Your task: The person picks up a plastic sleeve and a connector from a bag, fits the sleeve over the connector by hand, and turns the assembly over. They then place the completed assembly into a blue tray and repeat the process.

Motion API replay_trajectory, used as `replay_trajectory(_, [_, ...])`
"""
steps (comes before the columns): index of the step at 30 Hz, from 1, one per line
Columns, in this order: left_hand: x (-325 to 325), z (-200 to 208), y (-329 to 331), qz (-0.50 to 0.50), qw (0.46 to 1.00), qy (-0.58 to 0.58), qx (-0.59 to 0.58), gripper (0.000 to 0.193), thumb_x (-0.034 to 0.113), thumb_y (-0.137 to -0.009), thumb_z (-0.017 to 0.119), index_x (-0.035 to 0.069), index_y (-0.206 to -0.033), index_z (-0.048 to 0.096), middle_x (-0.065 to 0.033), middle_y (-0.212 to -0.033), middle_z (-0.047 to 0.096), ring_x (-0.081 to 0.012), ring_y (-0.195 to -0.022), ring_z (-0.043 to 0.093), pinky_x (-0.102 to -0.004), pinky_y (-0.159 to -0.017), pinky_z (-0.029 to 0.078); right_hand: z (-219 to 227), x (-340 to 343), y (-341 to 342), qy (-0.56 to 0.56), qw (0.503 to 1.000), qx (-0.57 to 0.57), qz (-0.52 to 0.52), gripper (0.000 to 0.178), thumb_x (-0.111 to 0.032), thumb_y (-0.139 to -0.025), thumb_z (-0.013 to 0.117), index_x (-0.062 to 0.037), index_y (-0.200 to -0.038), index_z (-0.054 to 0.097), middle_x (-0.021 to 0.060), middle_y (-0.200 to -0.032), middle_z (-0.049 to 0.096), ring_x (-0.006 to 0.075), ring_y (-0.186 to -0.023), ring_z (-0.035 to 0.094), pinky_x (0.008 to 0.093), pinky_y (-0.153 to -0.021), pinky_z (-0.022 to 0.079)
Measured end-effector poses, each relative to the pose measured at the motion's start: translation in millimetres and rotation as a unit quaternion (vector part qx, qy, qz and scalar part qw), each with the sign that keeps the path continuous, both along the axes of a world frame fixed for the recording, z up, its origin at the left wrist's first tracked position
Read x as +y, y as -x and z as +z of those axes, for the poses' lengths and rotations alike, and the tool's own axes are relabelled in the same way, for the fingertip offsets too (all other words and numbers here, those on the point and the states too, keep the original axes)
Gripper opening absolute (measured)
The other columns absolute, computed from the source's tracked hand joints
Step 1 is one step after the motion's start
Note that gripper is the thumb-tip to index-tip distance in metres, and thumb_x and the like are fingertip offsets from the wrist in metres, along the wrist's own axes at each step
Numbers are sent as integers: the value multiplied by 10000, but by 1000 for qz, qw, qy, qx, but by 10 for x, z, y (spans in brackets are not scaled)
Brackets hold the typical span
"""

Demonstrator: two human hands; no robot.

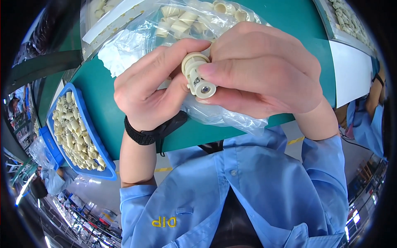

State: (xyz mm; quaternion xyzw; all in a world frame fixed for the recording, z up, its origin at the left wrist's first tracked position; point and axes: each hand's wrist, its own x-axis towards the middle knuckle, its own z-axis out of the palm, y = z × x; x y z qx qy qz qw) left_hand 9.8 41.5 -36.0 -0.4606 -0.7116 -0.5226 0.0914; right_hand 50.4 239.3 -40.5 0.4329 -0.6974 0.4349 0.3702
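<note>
Between my two hands is a cream plastic lamp-holder-like part (pixel 193 71), tilted, with a wide collar at its far end and a round metal-centred tip toward me. My left hand (pixel 151 82) grips its collar and side between thumb and forefinger. My right hand (pixel 264 70) pinches the body, the thumb lying across dark markings on it and fingers beneath. Just beyond and under the hands lies a clear plastic bag (pixel 138 35) with several cream cup-shaped pieces (pixel 188 17) in it. The fingers hide part of the held piece's far end.
A blue tray (pixel 108 167) heaped with similar cream parts (pixel 76 136) stands at the left edge of the green table mat (pixel 297 20). Another tray (pixel 345 33) of parts sits at the far right, by a white sheet (pixel 351 70). A person's arm (pixel 374 93) shows at right.
</note>
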Motion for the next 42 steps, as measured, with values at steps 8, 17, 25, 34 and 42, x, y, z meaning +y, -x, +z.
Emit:
replay_trajectory(8, [35,-4,-12,3,1000,-2,10,345,-110,-696,649,-47,-1029,710,-71,-724,630,-113,-581,557,-221,-546,454,-1,-1,12,0,1000,27,-3,310,-14,-698,816,52,-959,663,152,-837,652,268,-660,655,333,-587,558])
replay_trajectory(17, [50,-14,19,17,997,5,70,358,-124,-662,650,-54,-1008,710,-96,-743,653,-149,-591,590,-228,-547,467,5,-9,19,-3,1000,12,4,316,-50,-715,809,37,-978,657,141,-845,646,257,-677,641,336,-598,537])
replay_trajectory(25, [3,5,-58,56,997,-3,44,368,-108,-636,686,-43,-997,717,-99,-730,683,-154,-555,622,-234,-506,479,84,-11,41,62,980,-153,112,474,-169,-695,820,14,-1072,599,98,-877,617,206,-743,586,303,-672,476])
replay_trajectory(34, [0,-3,63,13,994,-2,111,364,-60,-633,722,-28,-996,721,-94,-775,718,-174,-553,652,-238,-497,491,181,15,-81,-11,928,-364,76,480,-215,-729,771,33,-1086,567,61,-894,588,145,-774,526,258,-698,433])
replay_trajectory(42, [10,-23,-13,3,999,20,26,358,-49,-653,720,-23,-1010,720,-97,-780,720,-171,-549,643,-236,-518,491,156,-8,-154,36,877,-468,103,445,-161,-711,771,34,-1052,560,55,-874,560,118,-773,497,236,-689,420])
